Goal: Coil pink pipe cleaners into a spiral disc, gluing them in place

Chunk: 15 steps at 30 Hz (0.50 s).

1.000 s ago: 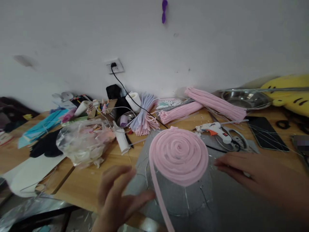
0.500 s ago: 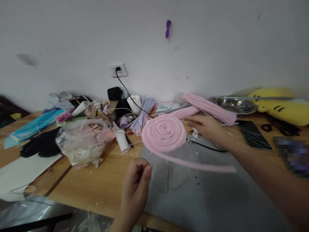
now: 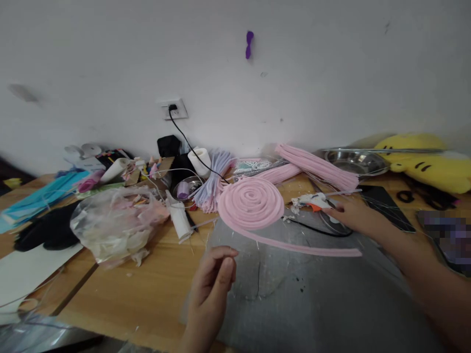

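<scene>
A pink fuzzy spiral coil [image 3: 251,202] lies at the back of the grey mat [image 3: 279,304], its loose tail reaching right. Below and left of it, my left hand [image 3: 217,279] hovers with fingers curled; what is between them, if anything, is hidden. My right hand [image 3: 346,215] is right of the coil, beside a white glue gun [image 3: 311,200] with an orange part and a black cord [image 3: 312,228]. Its fingertips are at the glue gun, but whether they grip it cannot be made out.
Pink pipe cleaners [image 3: 318,166], a steel bowl [image 3: 356,162] and a yellow plush [image 3: 437,166] line the back right. A dark phone [image 3: 386,208] lies beyond my right hand. On the left are a plastic bag [image 3: 117,225], black gloves [image 3: 47,228] and a white tube [image 3: 179,218].
My right hand has moved right, away from the coil's edge, uncovering the glue gun. My left hand stays curled in nearly the same place. The view has shifted slightly.
</scene>
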Motion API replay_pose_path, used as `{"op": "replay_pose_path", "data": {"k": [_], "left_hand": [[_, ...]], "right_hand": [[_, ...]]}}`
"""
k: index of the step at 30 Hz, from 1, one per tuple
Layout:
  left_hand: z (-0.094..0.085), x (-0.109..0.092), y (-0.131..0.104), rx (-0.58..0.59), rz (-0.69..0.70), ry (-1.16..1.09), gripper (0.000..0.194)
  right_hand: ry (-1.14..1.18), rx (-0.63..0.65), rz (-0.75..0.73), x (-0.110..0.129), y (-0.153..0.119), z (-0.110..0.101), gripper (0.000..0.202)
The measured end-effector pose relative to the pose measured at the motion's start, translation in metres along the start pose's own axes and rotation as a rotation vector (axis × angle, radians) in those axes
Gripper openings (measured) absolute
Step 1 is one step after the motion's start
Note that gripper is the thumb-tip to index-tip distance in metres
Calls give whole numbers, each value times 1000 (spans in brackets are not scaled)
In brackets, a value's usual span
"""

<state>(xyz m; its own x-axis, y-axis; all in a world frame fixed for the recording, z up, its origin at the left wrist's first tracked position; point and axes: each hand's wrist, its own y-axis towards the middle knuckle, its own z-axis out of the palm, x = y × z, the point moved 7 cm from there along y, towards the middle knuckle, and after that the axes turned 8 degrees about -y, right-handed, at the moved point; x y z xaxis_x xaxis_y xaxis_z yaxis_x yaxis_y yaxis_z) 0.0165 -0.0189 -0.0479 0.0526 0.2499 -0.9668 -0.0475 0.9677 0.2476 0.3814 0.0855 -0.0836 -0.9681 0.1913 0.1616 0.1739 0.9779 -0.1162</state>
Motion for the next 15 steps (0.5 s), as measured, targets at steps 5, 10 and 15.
{"op": "replay_pose_path", "data": {"k": [5,10,15], "left_hand": [[5,10,-5,138,-86,-9,48],[7,16,-8,212,-204,-78,61],[16,8,-7,217,-290,-158,63]], "right_hand": [[275,84,89,0,8,14,34],[731,60,133,11,-15,0,33],[1127,-161,52,20,-48,-48,26]]}}
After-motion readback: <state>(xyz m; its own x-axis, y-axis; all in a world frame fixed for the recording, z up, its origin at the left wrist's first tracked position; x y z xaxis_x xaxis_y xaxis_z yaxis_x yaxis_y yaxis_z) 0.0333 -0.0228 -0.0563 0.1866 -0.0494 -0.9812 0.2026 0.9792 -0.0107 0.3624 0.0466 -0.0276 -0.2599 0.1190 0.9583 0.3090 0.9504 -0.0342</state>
